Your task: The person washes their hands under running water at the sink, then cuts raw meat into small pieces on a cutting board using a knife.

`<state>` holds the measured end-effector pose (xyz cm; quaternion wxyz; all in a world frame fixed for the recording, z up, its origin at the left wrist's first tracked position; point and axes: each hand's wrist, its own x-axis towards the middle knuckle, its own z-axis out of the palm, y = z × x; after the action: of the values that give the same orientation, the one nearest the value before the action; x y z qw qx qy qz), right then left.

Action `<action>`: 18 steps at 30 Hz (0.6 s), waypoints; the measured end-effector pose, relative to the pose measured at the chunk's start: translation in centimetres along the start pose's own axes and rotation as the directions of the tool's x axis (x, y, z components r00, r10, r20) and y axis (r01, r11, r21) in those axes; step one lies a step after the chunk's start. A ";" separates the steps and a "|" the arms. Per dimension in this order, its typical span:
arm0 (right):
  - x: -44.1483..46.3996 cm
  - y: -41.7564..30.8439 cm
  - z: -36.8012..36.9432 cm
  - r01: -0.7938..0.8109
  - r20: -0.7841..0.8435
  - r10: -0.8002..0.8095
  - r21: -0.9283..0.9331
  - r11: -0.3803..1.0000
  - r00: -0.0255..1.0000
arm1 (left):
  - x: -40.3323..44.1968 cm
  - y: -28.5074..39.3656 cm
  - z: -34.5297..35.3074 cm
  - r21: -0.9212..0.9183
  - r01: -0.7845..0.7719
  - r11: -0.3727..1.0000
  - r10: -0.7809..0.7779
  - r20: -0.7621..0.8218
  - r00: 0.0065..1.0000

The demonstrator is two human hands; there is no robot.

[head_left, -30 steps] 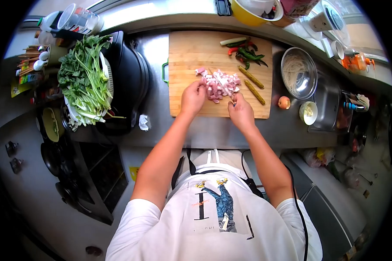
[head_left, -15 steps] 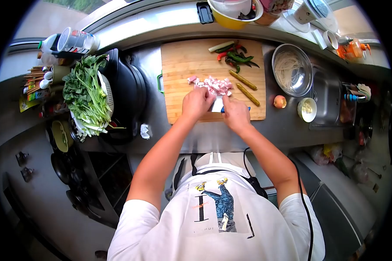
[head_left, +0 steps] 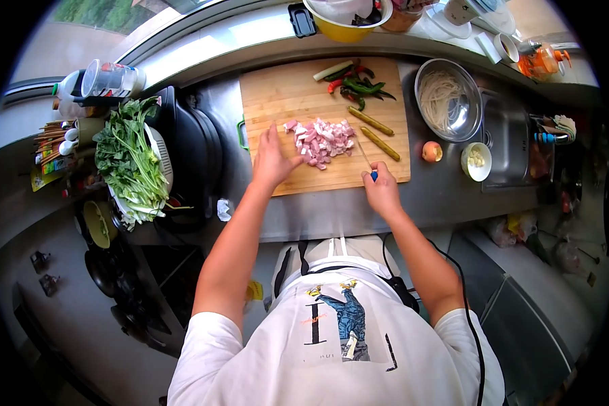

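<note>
A heap of diced pink and white meat [head_left: 321,142] lies in the middle of the wooden cutting board [head_left: 284,88]. Just left of the heap, my left hand [head_left: 275,162] is open over the board, thumb spread toward the meat. My right hand [head_left: 384,189] grips a knife [head_left: 365,152] by its blue handle at the board's lower right. The blade is seen nearly edge-on, pointing up and left beside the meat. Two brownish-green pickled-looking sticks [head_left: 379,143] lie to the right of the blade. Behind them are green and red chili peppers [head_left: 364,86] and a pale scallion piece [head_left: 333,72].
On the right stand a metal bowl with white noodles [head_left: 446,101], a partly peeled onion-like bulb [head_left: 432,151], a small bowl of garlic [head_left: 476,162] and the sink [head_left: 506,135]. At left, leafy greens [head_left: 132,159] fill a white basket beside a black appliance [head_left: 196,142].
My hands have moved apart: the left opened and went left, the right drew the knife to the right. The meat is now a wider, fully visible heap. The view shifted slightly.
</note>
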<state>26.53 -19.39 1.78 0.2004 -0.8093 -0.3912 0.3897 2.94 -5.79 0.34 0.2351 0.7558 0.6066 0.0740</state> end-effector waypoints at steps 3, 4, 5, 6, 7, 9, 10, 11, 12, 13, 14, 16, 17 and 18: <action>0.2 1.0 1.4 -0.063 -0.034 0.065 0.055 0.996 0.997 | -0.1 1.4 1.5 -0.017 0.000 1.000 0.002 0.111 0.994; 0.0 0.7 1.9 -0.090 -0.045 0.093 0.064 0.994 0.995 | -0.1 1.8 1.9 -0.001 -0.010 1.000 0.010 0.112 0.994; -0.1 0.4 2.3 -0.115 -0.057 0.119 0.074 0.991 0.991 | -0.1 2.1 2.1 -0.048 -0.052 0.998 0.058 0.116 0.992; -0.1 0.5 3.0 -0.117 -0.059 0.121 0.071 0.991 0.991 | 0.1 2.2 2.8 -0.050 -0.052 0.997 0.058 0.117 0.991; 0.1 0.8 3.9 -0.120 -0.043 0.124 0.076 0.990 0.991 | 0.4 2.3 3.5 -0.094 -0.052 0.994 0.061 0.094 0.994; 0.2 0.7 5.5 -0.106 0.018 0.104 0.104 0.989 0.994 | 0.6 2.5 3.6 -0.137 -0.053 0.989 0.063 0.074 0.995; 0.1 0.3 6.2 -0.109 0.016 0.107 0.104 0.989 0.994 | 0.7 3.0 3.1 -0.156 -0.030 0.987 0.043 0.077 0.996; 0.1 -0.2 7.3 -0.084 -0.008 0.086 0.135 0.987 0.996 | 0.8 3.2 2.8 -0.175 -0.009 0.984 0.024 0.082 0.996; 0.0 -0.9 7.9 -0.058 -0.034 0.064 0.165 0.985 0.997 | 0.9 3.2 2.8 -0.178 -0.012 0.984 0.027 0.084 0.996; 0.1 -1.6 8.3 -0.058 -0.036 0.065 0.165 0.985 0.997 | 1.2 3.1 2.8 -0.187 0.005 0.982 0.011 0.085 0.996; 0.5 -2.2 8.6 -0.054 -0.007 0.056 0.168 0.984 0.998 | 1.4 2.9 2.8 -0.196 0.021 0.980 -0.004 0.085 0.996; 1.1 -3.8 8.9 -0.052 0.024 0.048 0.172 0.984 0.999 | 2.0 2.2 3.1 -0.221 0.035 0.975 -0.013 0.096 0.995; 1.6 -4.5 9.0 -0.050 0.071 0.037 0.188 0.981 0.997 | 2.4 1.8 3.3 -0.247 0.049 0.968 -0.023 0.107 0.994; 2.2 -5.1 9.2 -0.049 0.118 0.025 0.203 0.978 0.993 | 2.8 1.2 3.4 -0.247 0.049 0.968 -0.022 0.109 0.994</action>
<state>17.70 -14.36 -1.67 0.2528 -0.7676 -0.3445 0.4778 6.12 -4.20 -2.61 0.3611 0.7122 0.5928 0.1053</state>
